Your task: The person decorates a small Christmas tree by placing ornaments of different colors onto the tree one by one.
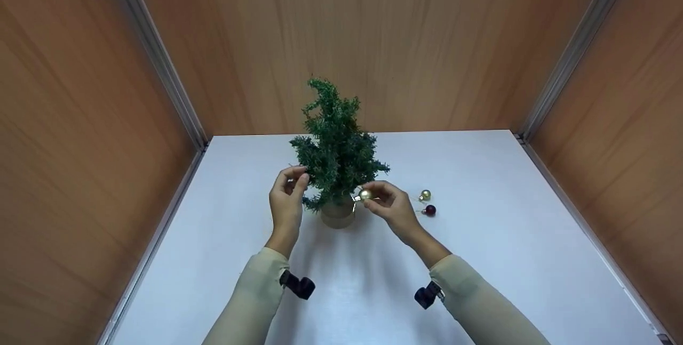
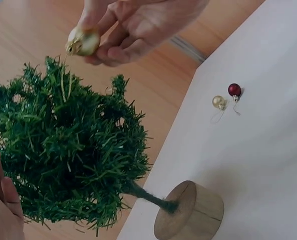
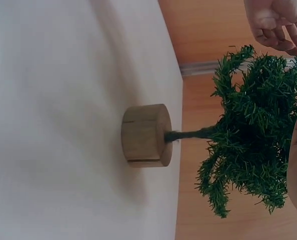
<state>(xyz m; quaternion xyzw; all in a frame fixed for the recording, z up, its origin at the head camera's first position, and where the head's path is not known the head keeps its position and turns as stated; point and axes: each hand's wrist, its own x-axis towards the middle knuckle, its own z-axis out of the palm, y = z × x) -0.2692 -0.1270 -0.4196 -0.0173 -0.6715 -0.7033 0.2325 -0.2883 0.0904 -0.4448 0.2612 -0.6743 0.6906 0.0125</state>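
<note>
A small artificial Christmas tree [image 1: 337,147] stands upright on its round wooden base [image 3: 143,136]. My right hand [image 1: 392,205] pinches a shiny gold bauble [image 1: 365,194] by the tree's lower right side. In the left wrist view, the thread loop of this gold bauble [image 2: 84,42] hangs down in front of the green branches. On the opposite side, my left hand [image 1: 286,203] is at the branch tips, its fingers loosely bent. The right wrist view shows that left hand [image 3: 278,22] beside the foliage, and only part of the right hand at the edge.
To the right of the tree, a second gold bauble [image 1: 425,194] and a dark red bauble [image 1: 430,210] lie close together on the white table [image 1: 480,259], each with a thread loop. Wood-grain panels [image 1: 427,41] with metal corner strips enclose the table at the back and sides.
</note>
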